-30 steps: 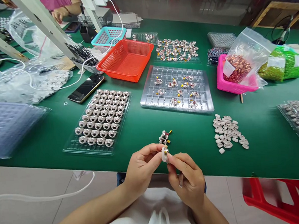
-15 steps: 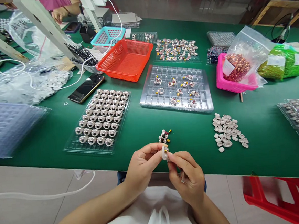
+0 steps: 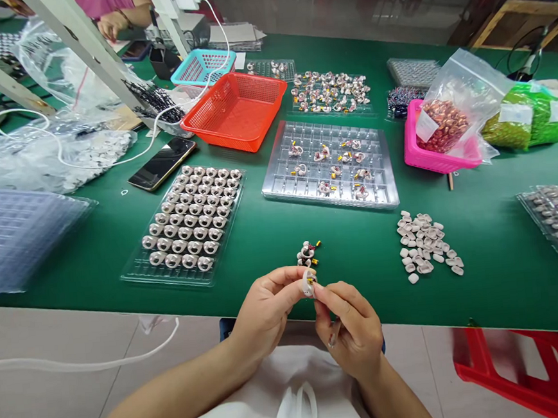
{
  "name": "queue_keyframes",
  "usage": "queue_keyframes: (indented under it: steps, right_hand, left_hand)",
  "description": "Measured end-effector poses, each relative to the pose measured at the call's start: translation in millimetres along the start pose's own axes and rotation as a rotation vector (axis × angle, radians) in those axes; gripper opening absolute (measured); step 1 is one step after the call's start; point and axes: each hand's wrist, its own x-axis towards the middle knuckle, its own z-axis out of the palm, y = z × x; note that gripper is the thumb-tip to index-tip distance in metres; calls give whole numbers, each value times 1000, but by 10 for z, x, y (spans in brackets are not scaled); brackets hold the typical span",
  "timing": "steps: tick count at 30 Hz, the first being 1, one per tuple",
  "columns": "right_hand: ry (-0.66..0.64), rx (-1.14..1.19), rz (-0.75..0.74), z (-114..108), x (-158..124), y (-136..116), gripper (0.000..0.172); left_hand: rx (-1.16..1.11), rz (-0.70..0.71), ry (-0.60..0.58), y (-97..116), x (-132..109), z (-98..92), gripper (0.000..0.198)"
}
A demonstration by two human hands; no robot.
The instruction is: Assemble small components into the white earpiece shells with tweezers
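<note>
Between the thumb and fingers of my left hand is a small white ring-shaped casing, with a bit of yellow showing inside it. My right hand pinches the casing's right side with thumb and forefinger. A slim, shiny object rests in the curled fingers of that same hand; its kind is unclear. Just beyond my fingertips lies a small cluster of white ring parts with yellow and dark red pieces. Off to the right, a heap of small white caps is spread on the green table.
A tray of finished-looking rings and a phone lie left. Behind are a clear tray with wired rings, a red basket and a pink basket. A co-worker's hand shows far left.
Both hands stay nearly in place around the casing, which has turned slightly. The slim object in my right hand has shifted a little leftward and tilted.
</note>
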Motion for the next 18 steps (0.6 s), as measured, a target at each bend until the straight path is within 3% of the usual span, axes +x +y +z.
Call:
queue_keyframes:
  steps: [18]
  right_hand:
    - [-31,-59,-47,-30,17,2,57]
  left_hand:
    - [-30,-30,8,10,-9,-20,19]
